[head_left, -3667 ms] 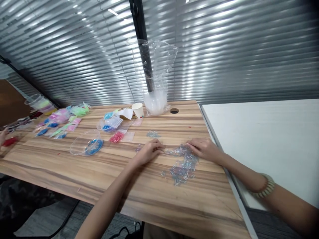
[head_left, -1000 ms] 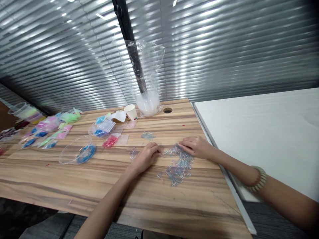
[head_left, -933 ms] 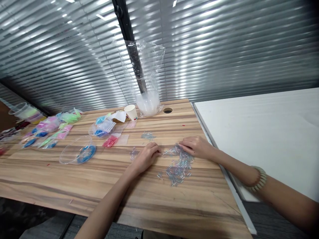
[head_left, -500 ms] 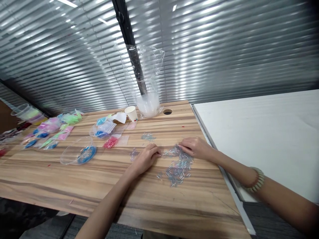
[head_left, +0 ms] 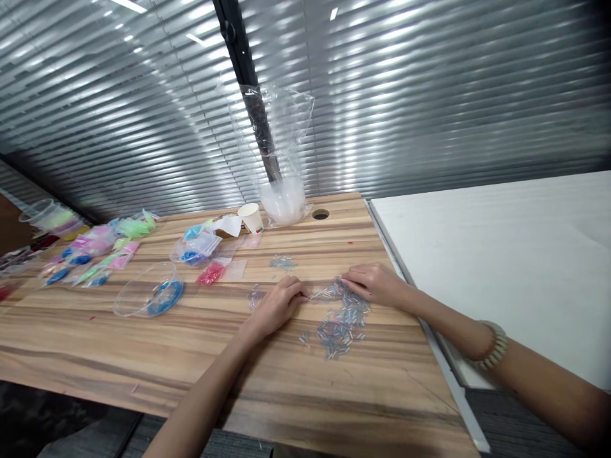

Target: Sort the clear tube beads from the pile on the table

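Note:
A loose pile of small, clear and greyish tube beads (head_left: 344,323) lies on the wooden table. My left hand (head_left: 281,302) rests at the pile's left side, thumb and fingertips pinched together by the nearest beads; what is between them is too small to make out. At the upper right of the pile is my right hand (head_left: 375,283), its fingers closed together and bent down onto the beads, tips partly hidden. A small cluster of purplish beads (head_left: 255,296) sits left of my left hand, and a bluish-green cluster (head_left: 283,262) lies beyond it.
Left on the table (head_left: 191,356) are a clear round container with blue beads (head_left: 165,297), a bag of red beads (head_left: 210,273) and several colourful bags (head_left: 98,242). A paper cup (head_left: 251,218) and a plastic-wrapped stack (head_left: 285,201) stand behind. A white tabletop (head_left: 501,254) adjoins right.
Both hands hold nearly the same positions at the pile. Only a very slight shift of the whole view shows.

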Available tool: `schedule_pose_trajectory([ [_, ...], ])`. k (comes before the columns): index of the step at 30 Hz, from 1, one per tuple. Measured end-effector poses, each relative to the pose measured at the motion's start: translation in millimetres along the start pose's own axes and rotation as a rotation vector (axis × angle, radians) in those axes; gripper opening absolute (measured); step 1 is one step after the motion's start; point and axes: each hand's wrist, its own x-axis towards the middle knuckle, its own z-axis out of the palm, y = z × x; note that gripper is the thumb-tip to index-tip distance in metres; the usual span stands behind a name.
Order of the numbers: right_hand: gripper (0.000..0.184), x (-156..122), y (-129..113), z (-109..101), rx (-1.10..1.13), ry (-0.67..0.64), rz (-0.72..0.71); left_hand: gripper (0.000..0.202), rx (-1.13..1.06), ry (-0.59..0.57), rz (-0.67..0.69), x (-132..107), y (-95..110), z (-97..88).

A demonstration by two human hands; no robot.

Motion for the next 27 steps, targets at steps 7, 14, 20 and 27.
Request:
schedule_pose_trajectory([
  [7,0.036,0.4,-1.4,-1.8,-0.010,-0.020,0.016,0.009,0.018,-0.014,-0.005,-0.1,2.0,-0.7],
  [14,0.034,0.3,-1.1,-2.1,-0.004,-0.043,0.037,0.009,0.059,-0.048,-0.006,-0.2,1.0,-1.0],
  [20,0.034,0.4,-0.9,-2.1,0.004,-0.039,0.031,0.009,0.076,-0.055,0.003,-0.9,-0.4,-0.7],
  [27,0.035,0.1,-1.0,-2.0,-0.005,-0.035,0.029,0.011,0.074,-0.040,0.014,-2.6,-0.9,0.7],
])
